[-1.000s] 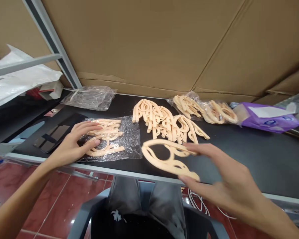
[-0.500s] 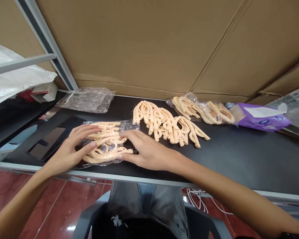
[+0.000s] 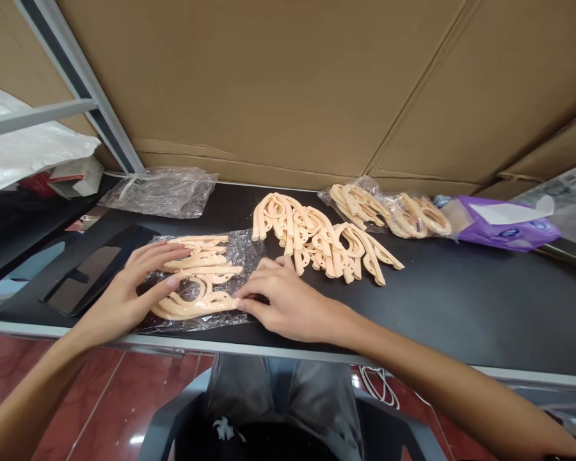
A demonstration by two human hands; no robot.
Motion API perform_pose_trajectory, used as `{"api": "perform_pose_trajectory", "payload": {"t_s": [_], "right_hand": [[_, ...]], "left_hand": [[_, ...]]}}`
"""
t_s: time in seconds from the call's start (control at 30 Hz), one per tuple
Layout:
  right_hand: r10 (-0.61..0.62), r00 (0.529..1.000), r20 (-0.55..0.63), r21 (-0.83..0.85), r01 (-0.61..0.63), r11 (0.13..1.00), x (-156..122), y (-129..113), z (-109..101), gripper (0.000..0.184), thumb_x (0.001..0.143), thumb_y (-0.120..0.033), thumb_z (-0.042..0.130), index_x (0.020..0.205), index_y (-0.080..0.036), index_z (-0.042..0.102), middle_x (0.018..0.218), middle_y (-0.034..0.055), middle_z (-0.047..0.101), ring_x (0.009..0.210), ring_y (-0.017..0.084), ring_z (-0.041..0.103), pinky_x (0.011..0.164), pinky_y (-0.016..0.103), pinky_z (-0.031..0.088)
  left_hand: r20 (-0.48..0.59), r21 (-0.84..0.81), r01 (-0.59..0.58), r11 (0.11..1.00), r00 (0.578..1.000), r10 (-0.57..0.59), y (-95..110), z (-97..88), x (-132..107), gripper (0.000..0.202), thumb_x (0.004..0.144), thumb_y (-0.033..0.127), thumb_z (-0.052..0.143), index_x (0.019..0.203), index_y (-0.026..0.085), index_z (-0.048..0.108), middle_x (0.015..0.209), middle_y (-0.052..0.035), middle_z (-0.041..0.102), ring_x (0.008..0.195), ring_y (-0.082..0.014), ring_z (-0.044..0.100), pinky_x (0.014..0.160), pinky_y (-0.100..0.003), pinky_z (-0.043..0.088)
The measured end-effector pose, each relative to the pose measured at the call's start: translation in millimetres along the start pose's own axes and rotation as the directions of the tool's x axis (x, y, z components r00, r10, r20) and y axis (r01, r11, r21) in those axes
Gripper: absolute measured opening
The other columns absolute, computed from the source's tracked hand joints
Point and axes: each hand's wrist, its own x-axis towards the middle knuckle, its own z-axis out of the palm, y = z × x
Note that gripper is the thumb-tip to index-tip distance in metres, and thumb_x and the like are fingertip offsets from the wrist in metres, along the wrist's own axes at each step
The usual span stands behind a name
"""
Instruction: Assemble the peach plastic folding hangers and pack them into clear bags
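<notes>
A clear plastic bag lies near the table's front edge, with several beige plastic pieces inside that look like folded travel hangers. My left hand rests on the bag's left side, fingers spread over the hangers. At the right end, my right hand has thumb and fingers pinched on the bag's film, close to the tip of the lowest hanger. Behind my right hand a loose heap of the same hangers sits unbagged on the black table.
Filled bags of hangers lie at the back, beside a purple tissue pack. Empty clear bags lie at the back left. A dark flat panel is left of my left hand. Cardboard walls the rear; a metal post stands left.
My right hand has slid off the hangers to the bag's right end, its fingers now curled into a pinch. My left hand stays on the bag.
</notes>
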Motion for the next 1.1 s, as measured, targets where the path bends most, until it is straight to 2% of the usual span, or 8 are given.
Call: {"api": "perform_pose_trajectory", "payload": {"t_s": [0.13,0.27,0.43,0.57,0.7,0.83,1.0,1.1], "right_hand": [[-0.031,0.991,-0.127,-0.084,0.021,0.996,6,-2,13,0.027,0.104,-0.036,0.054,0.105,-0.021,0.076,0.093,0.0044,0.076,0.097,0.021,0.055,0.087,0.040,0.029],[-0.054,0.938,-0.341,-0.169,-0.005,0.986,-21,10,-8,0.030,0.102,-0.040,0.057,0.100,-0.018,0.077,0.091,0.0049,0.077,0.094,0.021,0.059,0.091,0.040,0.036],[0.115,0.788,-0.605,-0.326,-0.377,0.867,-84,53,-47,0.033,0.094,-0.043,0.063,0.113,-0.018,0.073,0.118,0.0143,0.071,0.114,0.032,0.058,0.098,0.050,0.043],[0.334,0.751,-0.571,-0.366,-0.596,0.715,-119,80,-51,0.065,0.090,-0.060,0.062,0.140,-0.019,0.059,0.144,0.0198,0.056,0.132,0.040,0.049,0.102,0.060,0.044],[0.346,0.779,-0.522,-0.391,-0.580,0.715,-138,87,-47,0.047,0.099,-0.051,0.051,0.135,-0.024,0.065,0.139,0.0151,0.061,0.131,0.038,0.050,0.104,0.058,0.044],[0.322,0.760,-0.564,-0.383,-0.587,0.714,-166,96,-56,0.036,0.100,-0.037,0.048,0.127,-0.026,0.070,0.132,0.0096,0.069,0.131,0.035,0.052,0.107,0.059,0.039],[0.453,0.638,-0.623,-0.265,-0.717,0.645,-195,100,-65,0.042,0.099,-0.049,0.045,0.120,-0.026,0.072,0.124,0.0096,0.073,0.125,0.035,0.059,0.103,0.060,0.042],[0.503,0.609,-0.614,-0.273,-0.761,0.588,-194,93,-59,0.066,0.089,-0.068,0.054,0.136,-0.021,0.063,0.132,0.0137,0.069,0.123,0.038,0.060,0.102,0.060,0.045]], "left_hand": [[0.012,0.042,0.003,0.999,1.000,-0.003,0,0.9,0,0.051,0.089,0.063,0.062,0.131,0.035,0.065,0.145,-0.0017,0.061,0.147,-0.0296,0.038,0.126,-0.054,0.026],[0.020,0.067,0.009,0.998,1.000,-0.011,0,1.0,2,0.053,0.082,0.066,0.068,0.128,0.041,0.064,0.145,0.0014,0.059,0.147,-0.0323,0.038,0.125,-0.058,0.027],[0.028,0.087,-0.002,0.996,1.000,-0.001,-3,-0.4,2,0.050,0.083,0.064,0.066,0.130,0.049,0.061,0.146,0.0049,0.058,0.148,-0.0335,0.037,0.124,-0.062,0.026],[0.022,0.104,-0.005,0.995,1.000,0.003,-7,-0.5,2,0.048,0.083,0.063,0.065,0.129,0.051,0.060,0.146,0.0064,0.058,0.148,-0.0341,0.036,0.124,-0.062,0.026],[0.032,0.129,-0.016,0.992,0.999,0.012,-10,-1.1,3,0.045,0.084,0.061,0.064,0.128,0.052,0.060,0.146,0.0076,0.058,0.148,-0.0343,0.038,0.124,-0.061,0.026],[0.047,0.160,-0.022,0.987,0.999,0.015,-12,-1.9,4,0.044,0.085,0.061,0.061,0.128,0.053,0.058,0.146,0.0076,0.058,0.148,-0.0341,0.037,0.125,-0.062,0.023],[0.046,0.176,0.000,0.984,0.999,-0.008,-16,-1.9,3,0.047,0.085,0.064,0.058,0.132,0.060,0.053,0.149,0.0130,0.054,0.152,-0.0336,0.031,0.126,-0.063,0.022],[0.056,0.186,0.006,0.982,0.998,-0.017,-18,-2.2,3,0.047,0.085,0.063,0.057,0.132,0.061,0.052,0.151,0.0149,0.052,0.153,-0.0335,0.029,0.127,-0.062,0.022]]}}
